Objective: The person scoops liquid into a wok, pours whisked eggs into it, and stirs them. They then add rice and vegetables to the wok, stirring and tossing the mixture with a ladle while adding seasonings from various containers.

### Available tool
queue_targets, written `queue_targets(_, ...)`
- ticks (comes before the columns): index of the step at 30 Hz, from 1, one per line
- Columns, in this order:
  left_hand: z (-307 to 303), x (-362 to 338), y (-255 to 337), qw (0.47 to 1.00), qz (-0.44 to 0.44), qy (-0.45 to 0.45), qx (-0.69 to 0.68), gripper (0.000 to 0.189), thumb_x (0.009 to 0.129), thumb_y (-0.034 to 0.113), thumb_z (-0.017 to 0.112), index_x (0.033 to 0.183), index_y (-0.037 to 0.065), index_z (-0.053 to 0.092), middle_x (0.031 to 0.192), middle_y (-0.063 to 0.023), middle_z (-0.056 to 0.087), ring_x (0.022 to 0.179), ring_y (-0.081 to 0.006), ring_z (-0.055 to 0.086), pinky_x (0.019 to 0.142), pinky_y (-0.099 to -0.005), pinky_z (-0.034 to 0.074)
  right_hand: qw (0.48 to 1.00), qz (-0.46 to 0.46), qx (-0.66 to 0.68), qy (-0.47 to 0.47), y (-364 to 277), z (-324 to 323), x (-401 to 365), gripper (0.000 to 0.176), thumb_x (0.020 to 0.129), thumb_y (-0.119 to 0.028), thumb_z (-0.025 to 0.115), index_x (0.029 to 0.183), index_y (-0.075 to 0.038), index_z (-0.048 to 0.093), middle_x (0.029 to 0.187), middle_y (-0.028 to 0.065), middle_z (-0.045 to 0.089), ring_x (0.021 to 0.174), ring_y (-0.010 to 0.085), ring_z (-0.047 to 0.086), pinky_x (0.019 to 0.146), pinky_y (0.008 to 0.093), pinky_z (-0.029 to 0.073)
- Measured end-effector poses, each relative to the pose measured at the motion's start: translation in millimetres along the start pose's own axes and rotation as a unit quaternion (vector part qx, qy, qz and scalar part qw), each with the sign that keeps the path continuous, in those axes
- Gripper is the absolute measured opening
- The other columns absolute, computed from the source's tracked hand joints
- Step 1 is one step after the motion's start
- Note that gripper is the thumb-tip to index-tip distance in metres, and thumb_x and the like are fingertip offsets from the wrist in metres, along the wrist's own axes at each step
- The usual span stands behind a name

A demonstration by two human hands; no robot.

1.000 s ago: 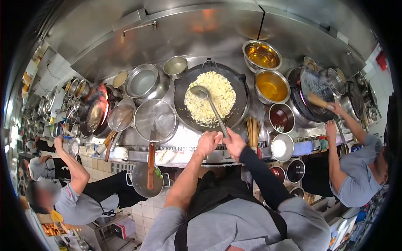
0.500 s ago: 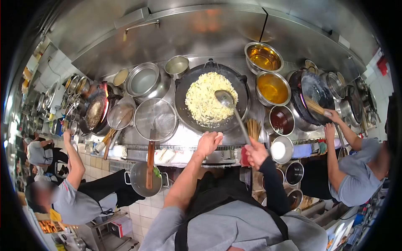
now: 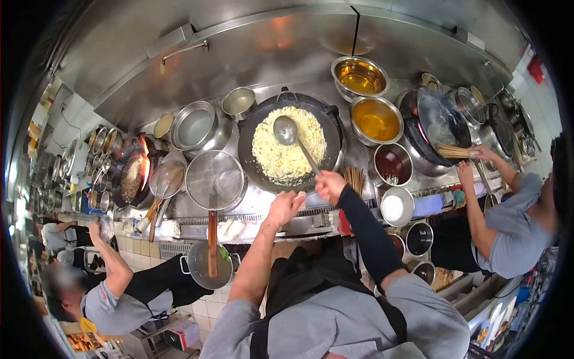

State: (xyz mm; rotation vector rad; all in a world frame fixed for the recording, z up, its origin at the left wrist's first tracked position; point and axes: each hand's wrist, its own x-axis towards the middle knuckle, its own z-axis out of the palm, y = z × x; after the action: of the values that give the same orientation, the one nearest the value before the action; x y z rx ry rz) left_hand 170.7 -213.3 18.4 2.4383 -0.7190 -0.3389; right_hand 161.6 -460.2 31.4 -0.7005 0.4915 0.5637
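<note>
A large black wok (image 3: 248, 157) sits in front of me, filled with chopped pale yellow and white food (image 3: 281, 158) that looks like egg-fried rice. My right hand (image 3: 330, 186) is closed round the handle of a steel ladle (image 3: 286, 130). Its bowl rests on the upper middle of the food. At the wok's near edge, my left hand (image 3: 286, 207) is closed where a near handle would sit. A pale bit, perhaps cloth, shows by its fingers. Close to my right hand stands a bamboo brush (image 3: 354, 179).
Bowls of yellow oil (image 3: 375, 121) and a pot of dark red sauce (image 3: 393, 164) stand right. A wire strainer (image 3: 215, 179) lies left over the counter edge. Flames rise from a wok (image 3: 136, 173) farther left. Co-workers stand on both sides; the right one holds a bamboo brush (image 3: 452, 151).
My right hand has drawn the ladle up and left across the food. My left hand stays at the wok's near edge. The whole view has shifted slightly, and flames flare higher at the left wok.
</note>
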Motion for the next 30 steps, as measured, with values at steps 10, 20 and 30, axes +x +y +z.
queue_targets(10,5,-18,7,0.989,0.033,0.144,-0.011,0.028,0.095,0.023,0.073,0.112,0.002,0.065,0.117,-0.0219,0.065,0.113,-0.0438,0.057,0.1,-0.048,0.048,0.753,-0.309,-0.571,0.108,81,18,31,0.066,0.1,-0.014,0.062,0.159,-0.001,0.036,0.115,0.0244,0.072,0.105,0.0401,0.07,0.092,0.0421,0.055)
queue_targets(20,-56,-135,-38,0.939,-0.228,0.242,-0.087,0.034,0.094,0.015,0.072,0.119,-0.008,0.067,0.118,-0.0266,0.068,0.114,-0.042,0.063,0.102,-0.047,0.048,0.611,-0.233,-0.745,0.132,58,-166,-201,0.067,0.1,-0.009,0.062,0.161,-0.025,0.042,0.107,0.0262,0.072,0.096,0.0425,0.072,0.085,0.0483,0.057)
queue_targets(30,-18,14,-17,0.966,0.152,-0.12,0.169,0.044,0.105,0.044,0.056,0.118,0.003,0.066,0.122,-0.0184,0.07,0.113,-0.0437,0.063,0.097,-0.0512,0.051,0.686,-0.14,-0.677,0.228,77,-44,5,0.069,0.098,-0.024,0.065,0.161,-0.016,0.039,0.115,0.0306,0.071,0.104,0.0456,0.07,0.09,0.0478,0.056)
